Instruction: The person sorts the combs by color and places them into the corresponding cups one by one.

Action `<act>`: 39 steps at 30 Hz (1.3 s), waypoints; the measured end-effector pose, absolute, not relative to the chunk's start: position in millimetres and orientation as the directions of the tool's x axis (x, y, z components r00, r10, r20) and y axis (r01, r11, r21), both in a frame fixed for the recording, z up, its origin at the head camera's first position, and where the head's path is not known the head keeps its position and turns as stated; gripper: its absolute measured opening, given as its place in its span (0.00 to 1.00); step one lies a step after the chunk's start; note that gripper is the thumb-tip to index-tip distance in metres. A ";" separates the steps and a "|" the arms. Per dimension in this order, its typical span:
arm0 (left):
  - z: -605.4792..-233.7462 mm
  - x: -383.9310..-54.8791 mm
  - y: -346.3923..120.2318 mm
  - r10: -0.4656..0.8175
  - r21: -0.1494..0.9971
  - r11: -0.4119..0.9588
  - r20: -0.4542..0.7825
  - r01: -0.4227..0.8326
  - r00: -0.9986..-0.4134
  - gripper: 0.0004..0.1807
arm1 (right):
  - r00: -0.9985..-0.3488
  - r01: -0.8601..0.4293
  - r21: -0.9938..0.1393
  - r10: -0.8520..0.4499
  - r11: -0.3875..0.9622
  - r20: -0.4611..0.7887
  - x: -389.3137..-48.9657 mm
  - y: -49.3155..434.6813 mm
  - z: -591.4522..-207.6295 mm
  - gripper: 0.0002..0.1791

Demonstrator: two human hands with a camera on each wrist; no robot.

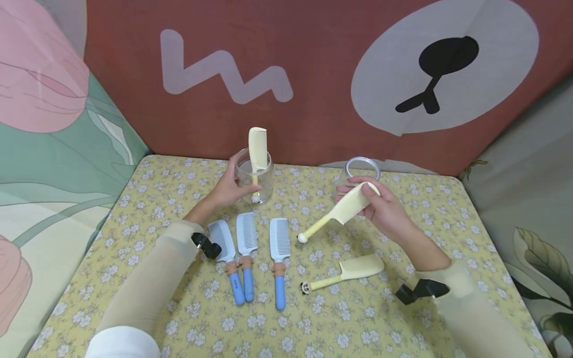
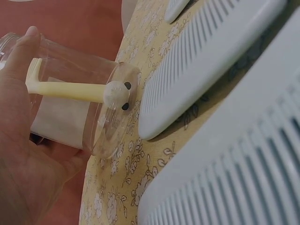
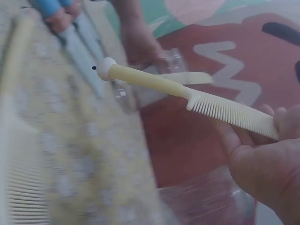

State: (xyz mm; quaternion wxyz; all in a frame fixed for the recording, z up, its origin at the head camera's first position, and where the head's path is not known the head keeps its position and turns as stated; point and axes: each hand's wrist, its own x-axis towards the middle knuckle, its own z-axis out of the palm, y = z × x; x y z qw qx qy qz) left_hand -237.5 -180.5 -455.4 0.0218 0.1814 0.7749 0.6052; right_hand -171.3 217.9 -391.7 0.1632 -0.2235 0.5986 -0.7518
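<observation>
My left hand grips a clear plastic jar near the back of the table, thumb across its front. Inside that jar a yellow comb stands handle down, its toothed end above the rim; the white panda-like knob sits at the jar's bottom. My right hand pinches a second yellow comb by its toothed end, with the handle pointing down and left above the cloth. Below it a third yellow comb lies on the table, its panda-face knob to the left.
Three blue combs lie in front of the jar: a left one, a middle one and a right one. Another clear jar stands behind my right hand. A floral cloth covers the table, and a printed red curtain hangs behind.
</observation>
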 end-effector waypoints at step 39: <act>-455.8 -236.5 -179.7 0.304 0.939 0.253 0.151 0.232 -0.941 0.58 | -0.915 -0.223 -0.975 -0.347 0.007 0.207 -250.5 69.2 -216.5 0.16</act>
